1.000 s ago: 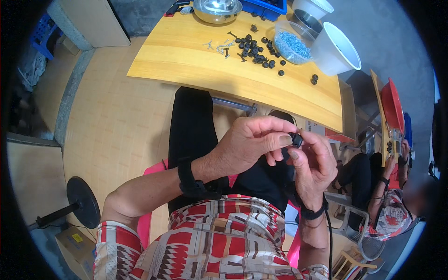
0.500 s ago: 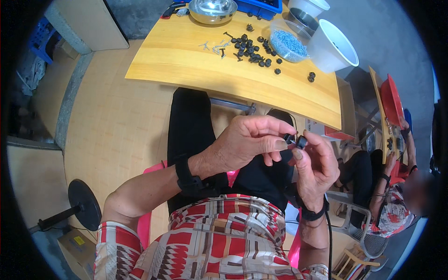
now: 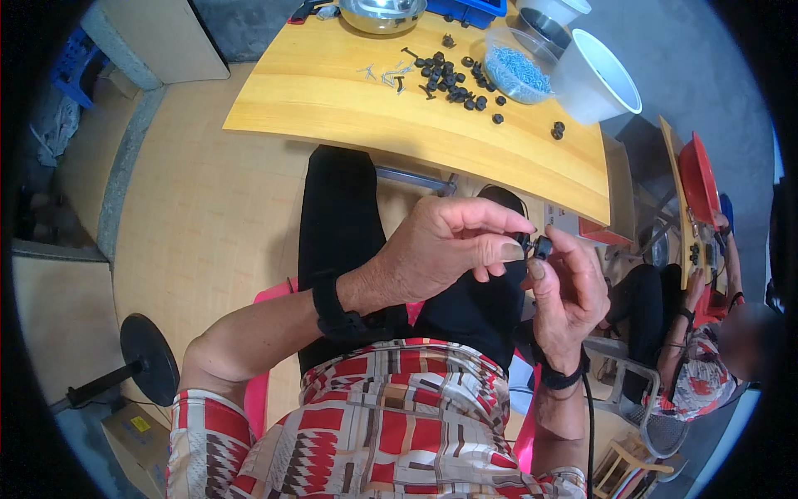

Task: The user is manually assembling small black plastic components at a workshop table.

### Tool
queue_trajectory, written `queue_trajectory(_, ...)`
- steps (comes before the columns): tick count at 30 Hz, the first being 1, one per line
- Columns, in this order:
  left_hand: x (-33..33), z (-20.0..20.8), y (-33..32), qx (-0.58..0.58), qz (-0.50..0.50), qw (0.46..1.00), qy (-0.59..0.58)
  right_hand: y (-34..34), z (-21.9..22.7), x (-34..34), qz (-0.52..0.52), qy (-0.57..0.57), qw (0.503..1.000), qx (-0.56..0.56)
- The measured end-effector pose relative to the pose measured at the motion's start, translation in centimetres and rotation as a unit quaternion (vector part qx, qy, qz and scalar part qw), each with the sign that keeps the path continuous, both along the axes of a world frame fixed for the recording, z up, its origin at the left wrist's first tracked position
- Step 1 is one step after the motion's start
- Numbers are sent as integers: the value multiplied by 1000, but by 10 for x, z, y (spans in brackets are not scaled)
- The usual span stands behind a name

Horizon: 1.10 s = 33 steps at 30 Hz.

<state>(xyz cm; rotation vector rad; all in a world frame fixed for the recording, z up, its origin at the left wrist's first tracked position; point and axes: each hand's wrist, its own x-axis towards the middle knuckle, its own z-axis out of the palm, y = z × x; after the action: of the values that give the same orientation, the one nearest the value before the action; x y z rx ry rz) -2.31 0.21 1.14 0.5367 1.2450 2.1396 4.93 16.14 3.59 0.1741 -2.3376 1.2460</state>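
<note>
Over my lap, just off the table's near edge, both hands meet fingertip to fingertip. My left hand (image 3: 420, 254) pinches a small black part (image 3: 522, 239) between thumb and index finger; the fingers cover most of it. A short bit of metal, like a screw shank, shows between it and the black round knob (image 3: 542, 247). That knob sits in the thumb and fingers of my right hand (image 3: 569, 287). On the wooden table (image 3: 332, 112) ahead lies a loose pile of similar black knobs (image 3: 449, 83), with silver screws (image 3: 389, 77) to its left.
A clear tub of bluish screws (image 3: 517, 71) and a white bucket (image 3: 594, 79) stand at the table's right. Farther back are a metal bowl (image 3: 382, 12) and a blue tray (image 3: 470, 8). At right, another person sits by a red basin (image 3: 698, 179).
My left hand has shifted slightly right. The two black pieces are closer together, with less of the metal between them showing. The things on the table have not been moved.
</note>
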Motion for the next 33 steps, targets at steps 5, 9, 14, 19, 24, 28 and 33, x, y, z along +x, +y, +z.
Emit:
queue_trajectory(5, 2, -1, 0, -23, 23, 998, 55, 3, -1, 0, 22, -49, 997, -54)
queue_trajectory(9, 3, 5, 0, -53, 32, 996, 56, 5, -4, -3, 98, -122, 943, -292)
queue_trajectory(14, 6, 13, -1, -35, 51, 997, 49, 4, -6, -4, 99, -139, 925, -340)
queue_trajectory(19, 7, 13, 0, -80, 71, 992, 73, 2, -7, -3, 73, -126, 944, -296)
queue_trajectory(24, 8, 13, -1, -102, 86, 986, 104, -2, -5, -3, 54, -121, 956, -260)
queue_trajectory(28, 8, 12, 0, -96, 91, 984, 119, -2, -5, -2, 43, -116, 963, -239)
queue_trajectory(33, 9, 12, 0, -115, 91, 983, 112, -1, -6, -3, 42, -109, 971, -208)
